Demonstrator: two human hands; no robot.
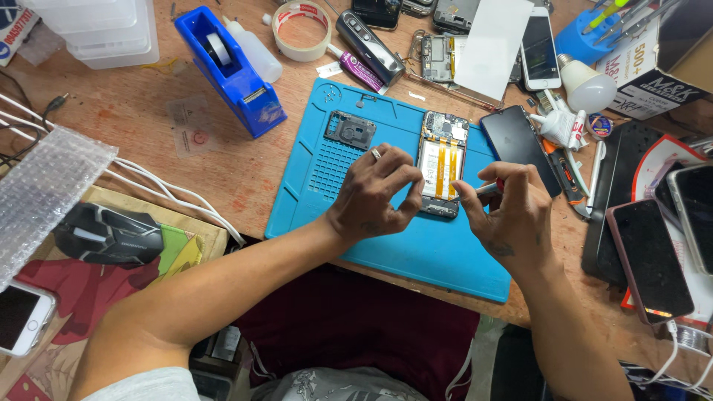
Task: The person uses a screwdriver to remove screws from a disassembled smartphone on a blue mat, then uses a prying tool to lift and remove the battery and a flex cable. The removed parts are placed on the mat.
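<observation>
Here, opened phone (441,165) on blue mat (349,223).

Phone repair workshop, blue repair mat (386,252), opened phone (441,165), spare handsets (538,52), probably tools in blue cup (587,33)

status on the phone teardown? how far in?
Done: back is off the opened phone, battery and orange flex cables exposed; a dark inner cover piece lies apart on the blue mat. In hand: left hand steadies the phone's lower end, right hand works a small screwdriver there. Left: board and battery are in place.
</observation>
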